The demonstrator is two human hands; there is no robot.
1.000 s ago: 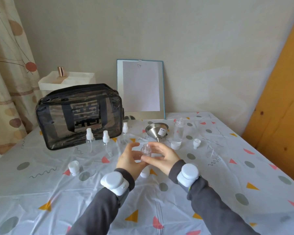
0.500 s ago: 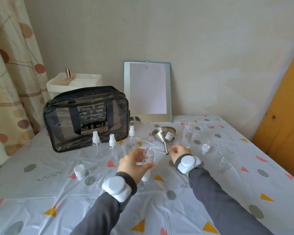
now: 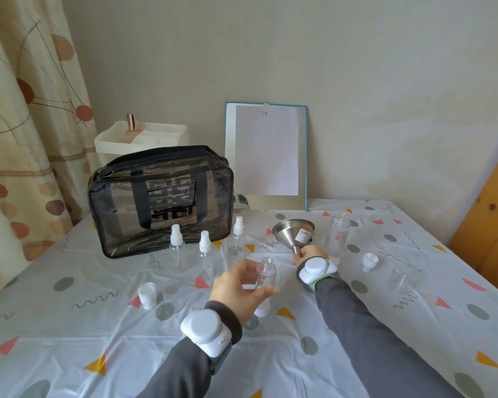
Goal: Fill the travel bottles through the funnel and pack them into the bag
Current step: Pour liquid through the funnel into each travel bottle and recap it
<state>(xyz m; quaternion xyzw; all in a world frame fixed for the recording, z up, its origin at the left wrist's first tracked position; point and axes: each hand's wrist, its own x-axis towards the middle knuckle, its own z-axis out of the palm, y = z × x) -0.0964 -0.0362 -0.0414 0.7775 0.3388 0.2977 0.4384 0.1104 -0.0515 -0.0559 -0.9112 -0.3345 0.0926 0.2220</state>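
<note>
My left hand [image 3: 240, 285] grips a small clear bottle [image 3: 266, 273] with its neck uncapped, held upright above the table. To its right, my right hand [image 3: 308, 253] pinches the spout of the steel funnel [image 3: 293, 231], which leans with its bowl away from me. The black see-through bag [image 3: 159, 199] stands at the back left. Three clear spray bottles with white tops [image 3: 176, 246] [image 3: 205, 249] [image 3: 238, 234] stand in front of the bag.
A taller clear bottle [image 3: 339, 234] stands right of the funnel. A small white cap [image 3: 369, 261] lies further right and a white-capped jar [image 3: 147, 294] at the left. A framed sheet [image 3: 266, 153] leans on the wall. The table's right edge meets a wooden panel [image 3: 489, 225].
My right hand left the small bottle and reached forward to the funnel's spout, which it now pinches. My left hand still holds the bottle, now alone.
</note>
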